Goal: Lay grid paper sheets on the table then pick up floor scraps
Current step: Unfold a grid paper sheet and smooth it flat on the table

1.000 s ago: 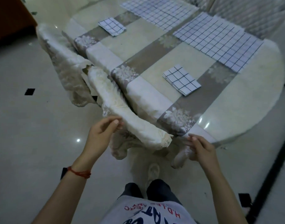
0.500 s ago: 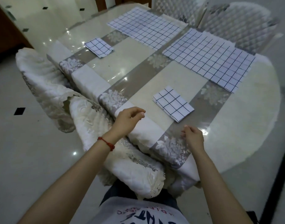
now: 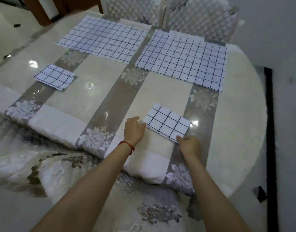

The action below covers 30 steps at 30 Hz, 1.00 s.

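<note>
A folded grid sheet (image 3: 167, 124) lies near the front of the table (image 3: 236, 131). My left hand (image 3: 133, 130) touches its left corner with curled fingers. At the sheet's near right corner, the fingertips of my right hand (image 3: 188, 144) pinch the edge. Two large grid sheets lie spread flat at the back, one at back left (image 3: 103, 41) and one at back right (image 3: 184, 57). A second folded grid sheet (image 3: 55, 77) rests at the left. No floor scraps are visible.
Two quilted chairs (image 3: 200, 15) stand behind the table. A chair with a lace cover (image 3: 48, 178) is pushed against the front edge below my arms. Pale tiled floor with a black strip (image 3: 269, 131) shows at right.
My view rose from the table edge and chair to the tabletop. Both hands moved forward from the front edge onto the near folded sheet.
</note>
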### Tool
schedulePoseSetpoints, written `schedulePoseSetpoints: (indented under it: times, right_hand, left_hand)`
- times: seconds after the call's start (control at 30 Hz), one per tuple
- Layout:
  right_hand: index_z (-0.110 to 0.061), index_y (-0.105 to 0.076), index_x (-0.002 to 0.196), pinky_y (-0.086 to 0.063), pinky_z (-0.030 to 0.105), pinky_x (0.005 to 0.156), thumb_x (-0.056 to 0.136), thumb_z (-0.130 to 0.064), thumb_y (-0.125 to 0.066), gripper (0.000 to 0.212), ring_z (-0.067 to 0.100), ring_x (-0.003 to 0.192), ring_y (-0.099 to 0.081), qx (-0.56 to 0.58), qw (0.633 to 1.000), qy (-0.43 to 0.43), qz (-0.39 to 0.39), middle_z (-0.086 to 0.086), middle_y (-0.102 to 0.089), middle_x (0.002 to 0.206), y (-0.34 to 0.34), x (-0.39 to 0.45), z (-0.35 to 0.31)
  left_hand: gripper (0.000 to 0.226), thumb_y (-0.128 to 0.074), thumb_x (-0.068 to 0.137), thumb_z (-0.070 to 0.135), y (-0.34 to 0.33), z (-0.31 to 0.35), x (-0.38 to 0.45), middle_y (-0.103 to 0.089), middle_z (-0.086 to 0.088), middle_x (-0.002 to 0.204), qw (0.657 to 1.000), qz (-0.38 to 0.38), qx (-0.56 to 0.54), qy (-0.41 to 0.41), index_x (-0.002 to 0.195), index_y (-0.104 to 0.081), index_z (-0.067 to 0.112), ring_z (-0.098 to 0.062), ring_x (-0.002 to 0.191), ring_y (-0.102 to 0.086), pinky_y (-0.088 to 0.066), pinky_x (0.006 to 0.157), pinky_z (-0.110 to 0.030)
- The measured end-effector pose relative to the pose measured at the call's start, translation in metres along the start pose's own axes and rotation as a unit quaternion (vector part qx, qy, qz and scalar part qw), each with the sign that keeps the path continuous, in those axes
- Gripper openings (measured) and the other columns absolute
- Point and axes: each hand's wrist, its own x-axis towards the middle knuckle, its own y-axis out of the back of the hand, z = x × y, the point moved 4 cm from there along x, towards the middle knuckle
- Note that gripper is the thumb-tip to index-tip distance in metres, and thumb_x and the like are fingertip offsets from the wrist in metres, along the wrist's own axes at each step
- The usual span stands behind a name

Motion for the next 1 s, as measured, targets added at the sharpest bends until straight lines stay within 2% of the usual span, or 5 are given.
schedulePoseSetpoints:
  times: [0.27,0.43,0.6,0.83,1.0]
  right_hand:
    - [-0.010,-0.054,0.073,-0.034,0.026,0.056,0.085,-0.021,-0.060,0.017,0.021,0.069,-0.051,0.068,0.995,0.042,0.063,0.003,-0.055,0.068,-0.018,-0.021,-0.013]
    - [-0.014,-0.060,0.085,-0.046,0.029,0.071,0.084,-0.023,-0.062,0.009,0.022,0.081,-0.062,0.162,0.982,0.059,0.072,0.008,-0.066,0.086,-0.011,-0.043,-0.026]
    - [-0.016,-0.060,0.076,-0.045,0.022,0.068,0.080,-0.013,-0.067,0.008,0.015,0.074,-0.057,0.252,0.961,0.091,0.073,0.003,-0.062,0.076,0.009,-0.068,-0.046]
    - [-0.013,-0.063,0.083,-0.054,0.014,0.068,0.079,-0.008,-0.068,0.008,-0.001,0.068,-0.066,0.342,0.927,0.152,-0.003,0.000,-0.068,0.078,0.034,-0.110,-0.062]
    - [-0.005,-0.070,0.092,-0.055,0.020,0.073,0.079,-0.013,-0.069,0.016,0.015,0.078,-0.068,0.348,0.925,0.154,-0.007,0.006,-0.071,0.081,0.043,-0.125,-0.058]
  left_hand:
    - [0.043,-0.053,0.087,0.024,-0.004,0.011,0.016,-0.041,-0.015,0.133,0.996,-0.039,0.046,-0.061,0.128,-0.048,0.011,-0.031,0.123,-0.039,-0.036,0.100,-0.038]
    - [0.037,-0.060,0.084,0.018,0.002,0.034,-0.022,-0.052,-0.010,0.128,0.970,-0.116,-0.029,-0.210,0.121,-0.056,0.011,-0.024,0.121,-0.046,-0.035,0.098,-0.026]
    - [0.043,-0.069,0.078,0.017,0.016,0.058,-0.064,-0.058,-0.006,0.121,0.931,-0.149,-0.096,-0.320,0.119,-0.058,0.010,-0.015,0.113,-0.053,-0.039,0.094,-0.019]
    - [0.018,-0.062,0.086,0.021,0.042,0.076,-0.099,-0.068,0.012,0.088,0.925,-0.098,-0.203,-0.305,0.100,-0.071,0.019,0.007,0.074,-0.063,-0.051,0.071,-0.011]
    - [0.014,-0.063,0.084,0.013,0.045,0.080,-0.112,-0.070,0.011,0.076,0.922,-0.085,-0.260,-0.274,0.092,-0.074,0.014,0.008,0.070,-0.065,-0.050,0.066,-0.009]
